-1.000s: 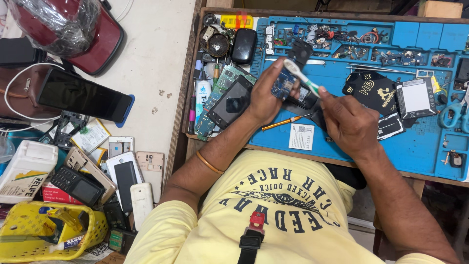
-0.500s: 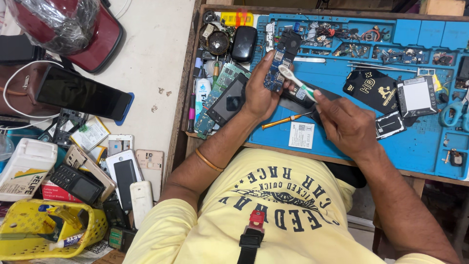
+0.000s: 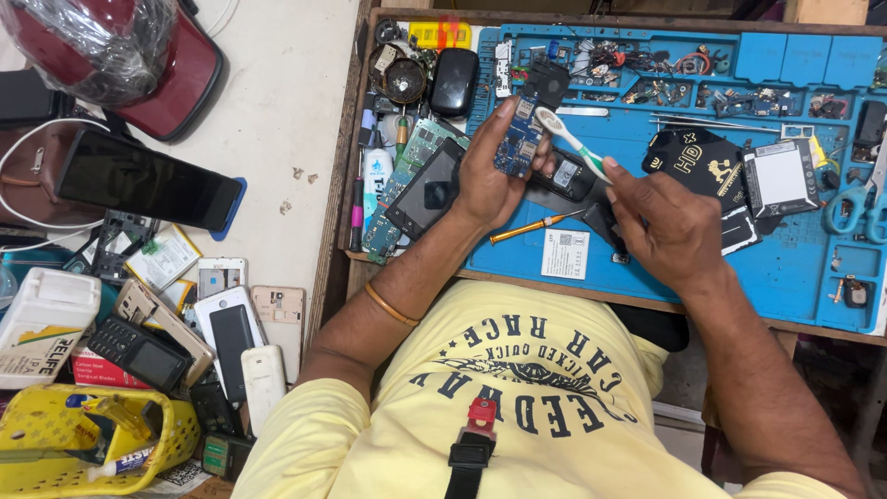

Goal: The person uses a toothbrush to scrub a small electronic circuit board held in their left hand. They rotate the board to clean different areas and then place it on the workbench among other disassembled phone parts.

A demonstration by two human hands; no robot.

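The left hand (image 3: 494,180) is curled around a small blue circuit board (image 3: 517,139), thumb on one long edge and fingers wrapped behind, holding it upright above the blue work mat (image 3: 702,268) that covers the bench (image 3: 344,212). The right hand (image 3: 670,226) is loosely closed, its thumb and forefinger pinching the handle of a white-and-green toothbrush (image 3: 568,139); the bristled head sits right against the upper edge of the board. Just under the board lies a black phone body (image 3: 568,177), partly hidden by the brush and the left fingers. A yellow-handled screwdriver (image 3: 536,226) lies on the mat between the two wrists, with a white battery (image 3: 565,253) beside it. A dark phone with its screen up (image 3: 427,191) rests near the back of the left hand, on top of a green board. Farther right on the mat are a black card (image 3: 698,162), a grey-framed screen part (image 3: 778,177) and blue-handled scissors (image 3: 855,208). To the left of the bench, on the pale floor, lie a large black tablet (image 3: 148,180), several loose phones (image 3: 231,323) and a yellow basket (image 3: 55,444)
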